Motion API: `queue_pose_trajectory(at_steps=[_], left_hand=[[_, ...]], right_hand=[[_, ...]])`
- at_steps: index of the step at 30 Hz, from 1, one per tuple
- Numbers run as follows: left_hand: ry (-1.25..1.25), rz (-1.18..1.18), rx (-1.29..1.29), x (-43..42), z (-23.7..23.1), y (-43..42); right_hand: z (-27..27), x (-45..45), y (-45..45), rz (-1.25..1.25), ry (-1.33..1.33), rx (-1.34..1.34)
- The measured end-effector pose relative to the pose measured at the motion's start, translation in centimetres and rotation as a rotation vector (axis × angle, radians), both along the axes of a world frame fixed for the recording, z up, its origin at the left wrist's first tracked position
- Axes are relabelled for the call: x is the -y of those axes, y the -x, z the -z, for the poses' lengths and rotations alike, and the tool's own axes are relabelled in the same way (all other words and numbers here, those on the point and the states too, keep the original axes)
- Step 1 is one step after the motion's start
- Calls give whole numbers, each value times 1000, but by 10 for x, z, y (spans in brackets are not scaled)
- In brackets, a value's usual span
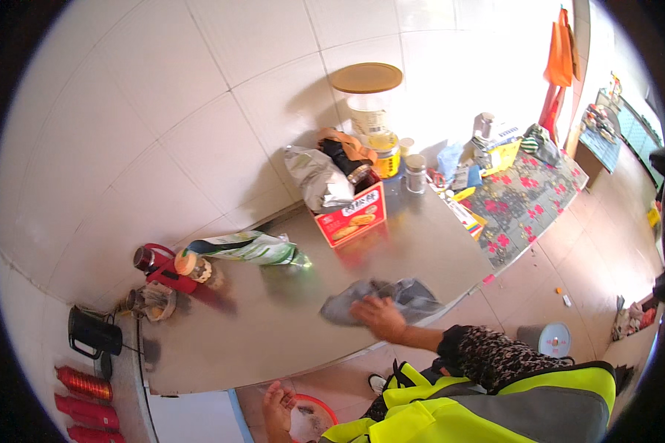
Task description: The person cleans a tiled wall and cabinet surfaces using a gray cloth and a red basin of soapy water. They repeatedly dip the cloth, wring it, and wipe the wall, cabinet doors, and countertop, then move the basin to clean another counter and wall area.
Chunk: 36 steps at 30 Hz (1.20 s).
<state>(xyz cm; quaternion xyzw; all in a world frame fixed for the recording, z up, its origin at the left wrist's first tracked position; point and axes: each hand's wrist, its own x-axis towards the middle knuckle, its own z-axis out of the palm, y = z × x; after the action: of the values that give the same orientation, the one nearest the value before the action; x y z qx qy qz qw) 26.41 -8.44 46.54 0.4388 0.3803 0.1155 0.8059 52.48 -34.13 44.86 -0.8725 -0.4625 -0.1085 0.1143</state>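
Note:
My right hand [379, 319] presses flat with spread fingers on a grey cloth [415, 299], which lies crumpled near the front edge of a metal-topped table [227, 343]. Below that edge hangs my left hand [279, 403], fingers loosely curled and holding nothing, above a red-rimmed basin [316, 415]. Behind the cloth stands a red carton [354, 219] with a silvery bag [318, 180] and a dark-lidded jar sticking out. A green and white plastic bag [255, 247] lies on the table to the carton's left.
Jars and a red flask [169, 271] stand at the table's left end. A tall clear container with a tan lid [367, 77] and a glass jar [415, 174] are behind the carton. A flowered cloth [510, 205] bearing packets adjoins at right. A bucket [551, 339] is on the floor.

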Motion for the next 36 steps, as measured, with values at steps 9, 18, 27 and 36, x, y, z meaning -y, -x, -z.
queue_pose_trajectory(at_steps=[9, 18, 27, 36], left_hand=[[-50, -99, -91, 27, -30, 0], [9, -340, -196, 85, -18, 107], [102, -517, -353, 156, -11, 163], [174, -599, -319, 183, 23, 214]], right_hand=[[-23, 95, -24, -674, 80, -50], [-16, 108, -102, 118, -8, 25], [-11, 8, -4, -456, -87, -92], [-22, 76, -50, -438, 75, -11]])
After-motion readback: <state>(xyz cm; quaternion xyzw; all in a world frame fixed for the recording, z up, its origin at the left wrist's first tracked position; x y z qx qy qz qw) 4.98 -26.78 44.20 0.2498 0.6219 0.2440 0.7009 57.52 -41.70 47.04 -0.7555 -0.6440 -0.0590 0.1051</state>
